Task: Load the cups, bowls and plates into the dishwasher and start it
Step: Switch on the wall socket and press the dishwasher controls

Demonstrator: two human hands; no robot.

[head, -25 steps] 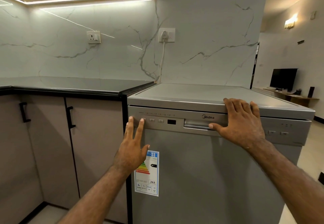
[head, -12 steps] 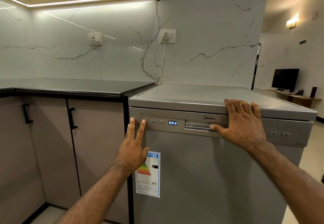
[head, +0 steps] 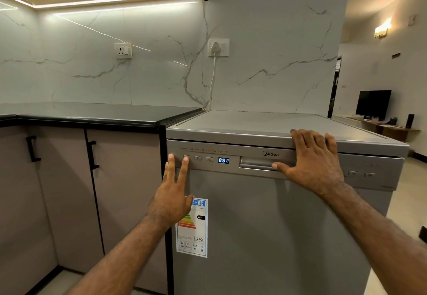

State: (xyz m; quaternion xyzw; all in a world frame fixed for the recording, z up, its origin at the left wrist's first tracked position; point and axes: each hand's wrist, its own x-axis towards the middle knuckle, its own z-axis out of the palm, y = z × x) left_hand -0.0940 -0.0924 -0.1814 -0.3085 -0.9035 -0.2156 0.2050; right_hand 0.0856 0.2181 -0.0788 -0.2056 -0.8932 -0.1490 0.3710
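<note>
Dishwasher (head: 277,225) shut, display (head: 223,160) lit; loading judged done, start seemingly pending. Left hand (head: 172,200), fingers straight, touches button (head: 186,156) at display's nine o'clock; right hand (head: 316,163) lies flat on top edge.

Left of my left hand (head: 172,204): black table (head: 92,112) over two grey cab. doors (head: 124,179) w/ black handles (head: 92,155). Up above that hand, on the marble wall (head: 277,52): an empty socket (head: 123,50) and a 2nd socket (head: 223,46) w/ a white plug (head: 215,47), its cord (head: 212,80) hanging down. LED strip (head: 115,0) lit overhead. Far right, beyond my right hand (head: 316,158): wall lamp (head: 382,29) on, dark monitor (head: 373,104) on a desk (head: 388,128).
</note>
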